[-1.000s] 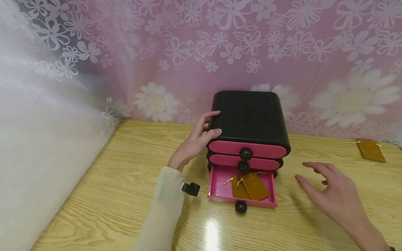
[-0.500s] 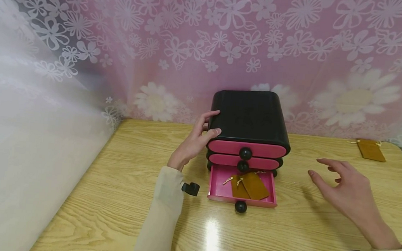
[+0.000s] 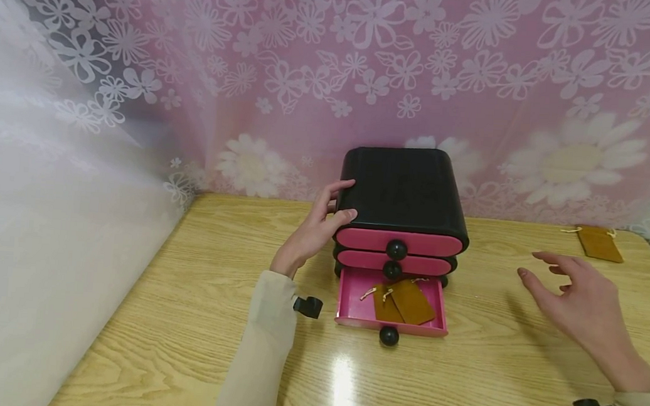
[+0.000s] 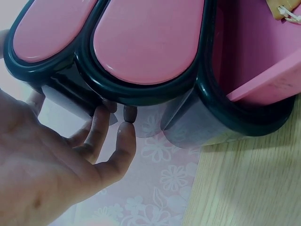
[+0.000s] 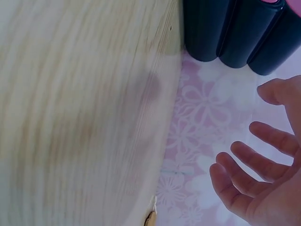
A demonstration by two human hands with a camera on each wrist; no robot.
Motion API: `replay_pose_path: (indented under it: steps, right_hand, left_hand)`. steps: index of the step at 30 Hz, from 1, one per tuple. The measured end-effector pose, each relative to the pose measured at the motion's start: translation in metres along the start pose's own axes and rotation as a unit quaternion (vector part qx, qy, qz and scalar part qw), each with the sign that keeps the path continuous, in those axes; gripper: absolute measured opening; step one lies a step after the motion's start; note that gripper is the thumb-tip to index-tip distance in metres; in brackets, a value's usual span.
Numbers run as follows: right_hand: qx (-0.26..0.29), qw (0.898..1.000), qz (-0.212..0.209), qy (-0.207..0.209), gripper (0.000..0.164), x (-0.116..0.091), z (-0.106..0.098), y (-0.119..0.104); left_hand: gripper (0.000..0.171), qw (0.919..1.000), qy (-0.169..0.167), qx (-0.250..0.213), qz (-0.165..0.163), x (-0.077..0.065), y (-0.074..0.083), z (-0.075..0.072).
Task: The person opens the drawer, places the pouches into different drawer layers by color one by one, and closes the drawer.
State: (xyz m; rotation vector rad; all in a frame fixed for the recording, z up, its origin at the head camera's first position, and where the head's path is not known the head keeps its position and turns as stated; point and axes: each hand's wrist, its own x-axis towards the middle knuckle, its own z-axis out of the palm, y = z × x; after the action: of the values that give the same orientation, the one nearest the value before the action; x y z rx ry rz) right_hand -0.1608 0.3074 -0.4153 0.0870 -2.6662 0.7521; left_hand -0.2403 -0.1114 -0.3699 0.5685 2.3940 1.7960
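Note:
A black mini drawer chest (image 3: pixel 405 186) with pink drawer fronts stands against the backdrop. Its bottom drawer (image 3: pixel 353 323) is pulled out, while the upper two are closed. Two brown drawstring pouches (image 3: pixel 411 302) overlap inside that drawer. My left hand (image 3: pixel 314 227) holds the chest's left side, thumb and a finger on the top edge and the other fingers bent against the side, as the left wrist view also shows. To the right, my right hand (image 3: pixel 584 306) hovers over the table with fingers loosely bent, holding nothing. Beyond it lies another brown drawstring pouch (image 3: pixel 599 243).
The wood-grain table (image 3: pixel 181 319) extends around the chest. Behind it hangs a pink flowered curtain (image 3: pixel 289 68), and a pale sheet (image 3: pixel 45 240) borders the left side. Round black knobs (image 3: pixel 389 336) stick out from the drawer fronts.
My right hand has moved rightward, away from the open drawer and closer to the pouch at the back right. The left hand, chest and pouches have stayed put.

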Motion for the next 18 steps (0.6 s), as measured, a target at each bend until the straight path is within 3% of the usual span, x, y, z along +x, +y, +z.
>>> replay_pose_path:
  steps: [18]
  right_hand:
    - [-0.016, 0.999, 0.051, 0.007, 0.055, 0.022, -0.004, 0.037]
  left_hand:
    - [0.056, 1.0, 0.003, -0.004, 0.002, 0.0, -0.001, 0.0]
